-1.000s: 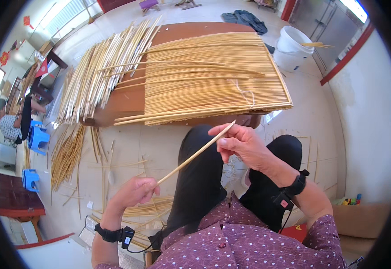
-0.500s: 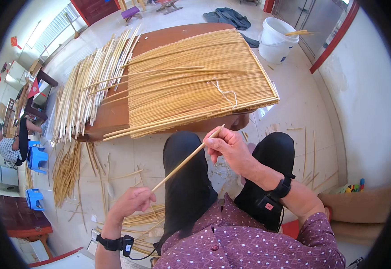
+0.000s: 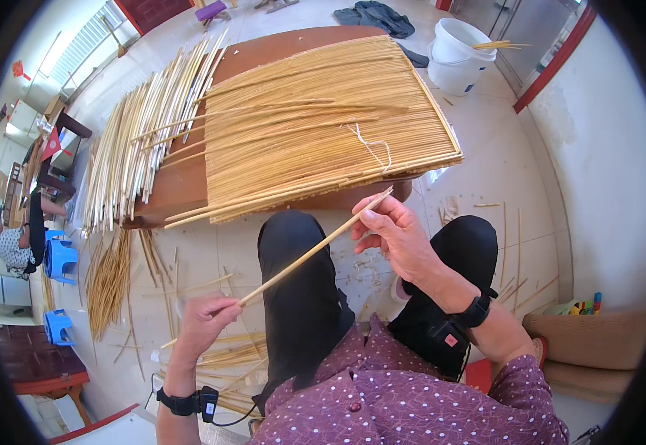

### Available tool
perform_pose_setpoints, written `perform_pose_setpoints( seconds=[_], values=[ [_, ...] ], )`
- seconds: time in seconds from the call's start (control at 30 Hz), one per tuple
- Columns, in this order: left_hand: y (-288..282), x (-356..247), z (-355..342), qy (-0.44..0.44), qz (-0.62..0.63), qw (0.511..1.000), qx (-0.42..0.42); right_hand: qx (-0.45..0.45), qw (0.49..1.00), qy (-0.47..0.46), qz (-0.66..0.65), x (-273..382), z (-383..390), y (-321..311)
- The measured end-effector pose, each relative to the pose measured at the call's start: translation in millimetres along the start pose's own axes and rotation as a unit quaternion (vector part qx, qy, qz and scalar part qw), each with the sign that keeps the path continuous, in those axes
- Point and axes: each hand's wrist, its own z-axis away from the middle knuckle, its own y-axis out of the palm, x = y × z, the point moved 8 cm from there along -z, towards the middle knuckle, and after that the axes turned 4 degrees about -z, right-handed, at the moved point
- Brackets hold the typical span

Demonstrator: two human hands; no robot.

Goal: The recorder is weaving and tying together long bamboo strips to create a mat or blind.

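A thin pale reed stick slants over my lap from lower left to upper right. My left hand is closed round its lower part. My right hand pinches it near the tip with thumb and finger. Beyond my knees, a brown low table bears a woven mat of golden reeds with loose sticks and a white string on it, beside a row of paler reeds.
Loose reeds lie on the tiled floor. White buckets and dark cloth are at back right. A person is at far left near blue stools. A brown cushioned seat stands at lower right.
Both my hands, with the stick, have shifted a little as the view moved. My right hand is slightly higher and to the right than half a second ago, still gripping the stick.
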Motion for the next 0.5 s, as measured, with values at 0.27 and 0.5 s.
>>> perform_pose_setpoints(
  seconds=[0.27, 0.5],
  values=[
    [2.8, -1.4, -2.9, -0.014, -0.043, 0.999, 0.024, -0.024, 1.000, -0.002, -0.001, -1.0, -0.5, -2.8],
    [-9.7, 10.1, -1.8, -0.044, -0.044, 0.998, 0.011, -0.119, 0.992, -0.018, -0.042, 4.8, -3.1, -39.3]
  ],
)
